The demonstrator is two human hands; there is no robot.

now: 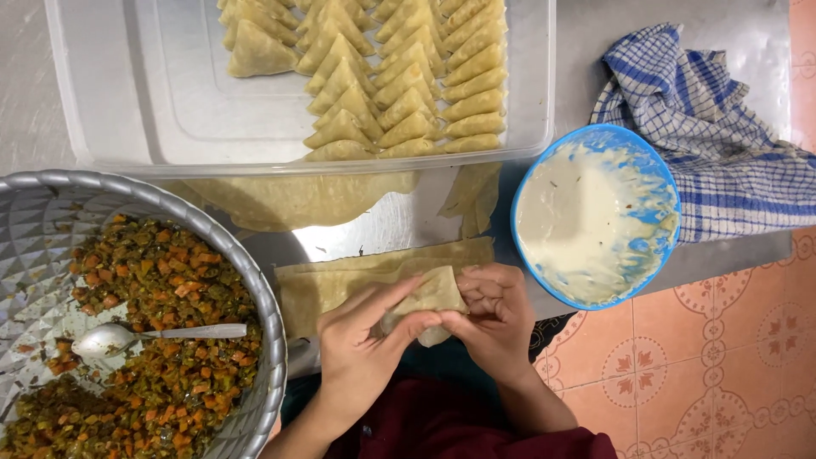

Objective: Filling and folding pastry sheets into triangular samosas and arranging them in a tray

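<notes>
Both my hands hold one pale dough wrapper (431, 299) folded into a cone, just above a stack of flat pastry strips (340, 276). My left hand (361, 340) pinches its lower left side with thumb and fingers. My right hand (493, 314) curls around its right edge. A large grey metal bowl (255, 280) at the left holds chopped orange and green vegetable filling (170, 289) with a metal spoon (127, 337) lying in it. A blue bowl (595, 217) of whitish paste stands to the right.
A clear plastic tray (170, 102) at the top holds several rows of folded triangular pastries (399, 76). Loose pastry sheets (297, 200) lie under its front edge. A blue-and-white checked cloth (705, 127) lies at the right. Orange patterned floor tiles (697, 365) show below the steel counter edge.
</notes>
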